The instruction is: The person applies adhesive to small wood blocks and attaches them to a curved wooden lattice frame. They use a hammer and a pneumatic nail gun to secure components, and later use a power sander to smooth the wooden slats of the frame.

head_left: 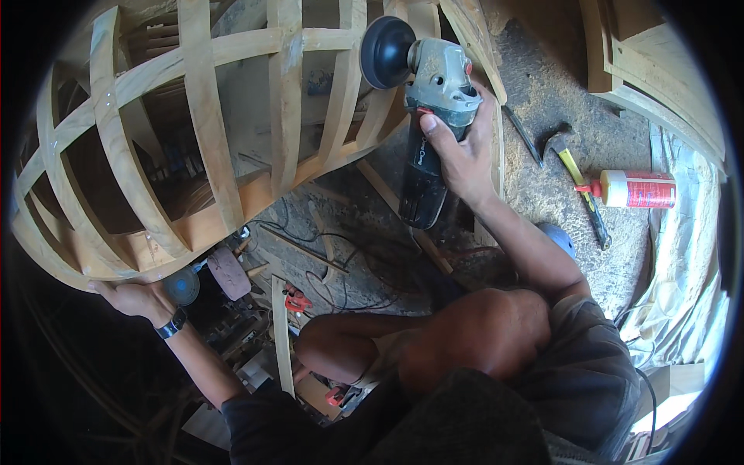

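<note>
A curved wooden slatted frame (208,108) fills the upper left, with flat slats crossing bent rails. My right hand (467,159) is wrapped around the body of an angle grinder (443,77), its thumb lying along the dark handle. The grinder's round black disc pad (385,53) faces the slats at the frame's right side; whether it touches them I cannot tell. At the lower left, my left hand (138,301) grips the frame's lower outer rail, and part of its fingers is hidden. A dark watch is on that wrist.
On the dusty floor at right lie a claw hammer (577,180) and a red-and-white bottle (638,189). Cables (341,248) and loose wood strips (282,333) lie below the frame, near a red clamp-like tool (295,298). A wooden piece (659,77) stands at upper right.
</note>
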{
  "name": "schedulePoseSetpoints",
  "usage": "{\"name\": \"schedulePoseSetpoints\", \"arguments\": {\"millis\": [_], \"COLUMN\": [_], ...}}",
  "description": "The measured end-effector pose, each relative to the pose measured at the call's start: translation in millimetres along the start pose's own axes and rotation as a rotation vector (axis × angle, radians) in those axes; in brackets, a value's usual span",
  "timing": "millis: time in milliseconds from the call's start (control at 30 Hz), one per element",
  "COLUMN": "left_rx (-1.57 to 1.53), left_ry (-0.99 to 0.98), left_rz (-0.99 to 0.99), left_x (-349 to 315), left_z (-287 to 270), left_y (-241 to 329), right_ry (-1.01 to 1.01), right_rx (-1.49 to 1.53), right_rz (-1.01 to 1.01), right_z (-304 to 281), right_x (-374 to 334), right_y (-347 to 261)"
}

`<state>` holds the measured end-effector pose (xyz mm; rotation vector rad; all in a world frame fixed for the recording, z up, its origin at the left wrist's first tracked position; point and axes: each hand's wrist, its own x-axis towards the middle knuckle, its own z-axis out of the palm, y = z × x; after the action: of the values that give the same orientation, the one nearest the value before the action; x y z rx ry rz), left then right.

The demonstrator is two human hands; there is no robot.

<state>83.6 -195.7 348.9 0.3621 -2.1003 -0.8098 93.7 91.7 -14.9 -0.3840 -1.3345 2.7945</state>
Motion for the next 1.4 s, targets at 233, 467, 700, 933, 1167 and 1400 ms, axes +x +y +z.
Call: {"name": "schedulePoseSetpoints", "arguments": {"millis": [233,467,700,933,1167,1400], "left_rx": [0.038,-0.006,0.001,0.016,0.022,-0.015], "left_ry": [0.026,-0.017,-0.043,-0.035,-0.03,-0.037], "left_rz": [0.009,0.015,0.015,0.022,0.028,0.004], "left_x": [-3.3,-1.2,-2.5,-2.9,-2.2,-1.5], "left_z": [2.9,1.1,1.4,0.4,2.3,0.1], "left_y": [4.1,-0.6,2.5,2.6,1.7,1.1], "right_ry": [0.026,0.014,0.013,-0.08,0.013,0.088], "right_rx": [0.024,-0.02,0.02,-0.114,0.005,-0.027], "right_rz": [0.083,0.057,0.171,-0.053,0.023,0.066], "right_z": [-13.5,-6.9,-11.4,1.5,0.0,-14.2], "right_x": [-16.4,-4.3,-20.8,-2.2,2.0,-6.5], "right_y": [10.5,4.4,6.5,-13.4,-9.5,10.0]}}
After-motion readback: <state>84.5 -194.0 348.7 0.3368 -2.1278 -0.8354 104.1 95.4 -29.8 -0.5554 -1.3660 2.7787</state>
